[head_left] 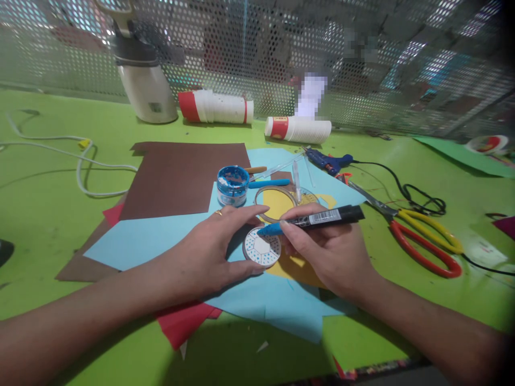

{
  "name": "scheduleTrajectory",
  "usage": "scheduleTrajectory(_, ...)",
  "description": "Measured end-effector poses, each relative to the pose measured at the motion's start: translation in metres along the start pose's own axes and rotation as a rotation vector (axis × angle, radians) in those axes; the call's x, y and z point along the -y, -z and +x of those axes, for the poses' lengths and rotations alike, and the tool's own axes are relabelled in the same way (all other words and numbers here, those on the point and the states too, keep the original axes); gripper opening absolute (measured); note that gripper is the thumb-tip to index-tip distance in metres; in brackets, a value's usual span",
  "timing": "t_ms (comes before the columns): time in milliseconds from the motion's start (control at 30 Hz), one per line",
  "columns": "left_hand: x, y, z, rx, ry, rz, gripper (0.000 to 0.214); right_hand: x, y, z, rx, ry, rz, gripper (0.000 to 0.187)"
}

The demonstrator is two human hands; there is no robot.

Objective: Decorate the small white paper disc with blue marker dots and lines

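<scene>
A white paper disc (262, 245) with a dark rim, black lines and blue dots lies over coloured paper in the middle. My left hand (215, 244) grips the disc by its edge between thumb and fingers. A black marker with a blue tip end (322, 217) is pinched in my right hand (333, 249), its tip at the disc's upper part. Just beyond my hands are an open jar of blue paint (233, 185), a blue pen (269, 183) and a round ring frame (276, 203) over yellow paper.
Brown paper (181, 179) and light blue paper (156, 241) spread beneath. Scissors (422, 236) and a blue glue gun (328, 161) with a black cord lie to the right. Paper cup stacks (217, 107) and a white spray bottle (147, 88) stand along the perforated screen. A white cable (82, 161) runs at left.
</scene>
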State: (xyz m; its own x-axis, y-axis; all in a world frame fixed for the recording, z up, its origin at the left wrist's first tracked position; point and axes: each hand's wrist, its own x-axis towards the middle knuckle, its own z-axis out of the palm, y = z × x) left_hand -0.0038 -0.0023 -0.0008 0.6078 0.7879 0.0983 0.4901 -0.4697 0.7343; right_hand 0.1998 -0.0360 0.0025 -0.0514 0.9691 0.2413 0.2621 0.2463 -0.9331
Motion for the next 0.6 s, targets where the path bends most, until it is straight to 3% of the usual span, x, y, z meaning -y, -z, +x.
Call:
scheduleTrajectory(200, 0.0011, 0.0001, 0.0008, 0.006, -0.012, -0.007, 0.073, -0.0003, 0.0002, -0.0002, -0.007, 0.012, -0.081, 0.009)
scheduleTrajectory(400, 0.0008, 0.0006, 0.0023, 0.011, -0.014, -0.019, 0.074, 0.0027, 0.0011, -0.0004, -0.037, 0.148, -0.203, 0.004)
scheduleTrajectory(600, 0.0001, 0.0014, 0.0013, 0.015, -0.006, -0.027, 0.073, 0.0045, 0.0017, -0.0011, -0.04, 0.187, -0.263, 0.004)
